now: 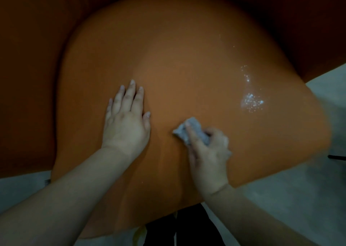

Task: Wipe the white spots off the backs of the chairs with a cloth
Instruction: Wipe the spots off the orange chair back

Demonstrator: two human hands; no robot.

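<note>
Pale grey floor (299,199) shows at the lower corners, and nearly everything else in the head view is the rounded orange chair back (187,58), with darker orange surfaces behind it at the top. Left hand (127,118) lies flat on the chair back with fingers straight and spread, holding nothing, seemingly bracing the chair. Right hand (207,148) is curled round a small grey cloth (189,131), whose free end presses on the orange surface near the middle. White spots (250,100) sit well to the right of the cloth, a dense cluster with a thinner trail of specks running up from it; the cloth is not touching them. Judging by this, the marked patch remains uncleaned while the area around both hands looks free of spots. Whether other chairs need wiping cannot be told.
</note>
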